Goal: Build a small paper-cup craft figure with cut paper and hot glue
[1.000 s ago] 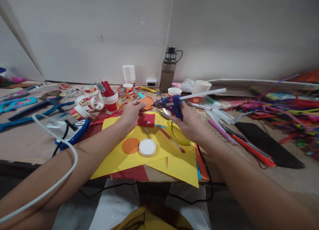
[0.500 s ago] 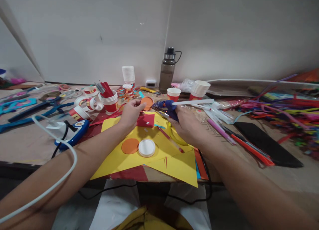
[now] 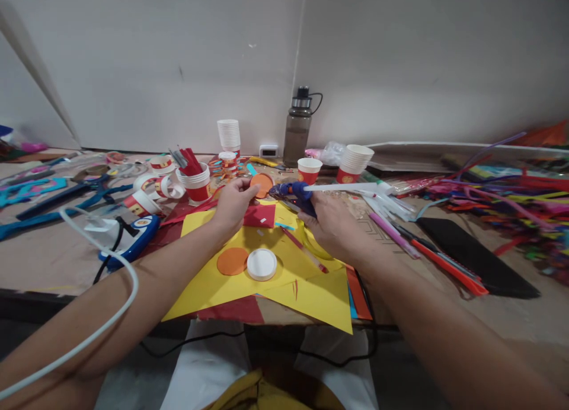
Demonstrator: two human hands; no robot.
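COLOUR AND PATTERN REFERENCE

The glue gun (image 3: 302,191) was blue; its glue stick (image 3: 340,187), white. The upper disc (image 3: 262,185) and lower disc (image 3: 232,261) were orange. The paper (image 3: 320,306) was yellow; the lid (image 3: 262,264), white. The single cup (image 3: 308,174) was red and white. The bottle (image 3: 297,138) was smoky brown, its cap (image 3: 303,92) black.

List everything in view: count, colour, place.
Glue gun: 1, blue, centre
Discs: 2, orange, centre
Lid: 1, white, front
Papers: several, mostly yellow, front
Pencil: 1, red, front
Bottle: 1, grey, back
Cups: many, red-white, back and left
Power strip: 1, blue-white, left
Slab: 1, black, right
Strands: many, multicoloured, far right
Small clutter: uncountable, mixed, scattered
Trouser legs: 2, white, bottom
Left hand: 1, bare, holding one disc
Right hand: 1, bare, holding glue gun
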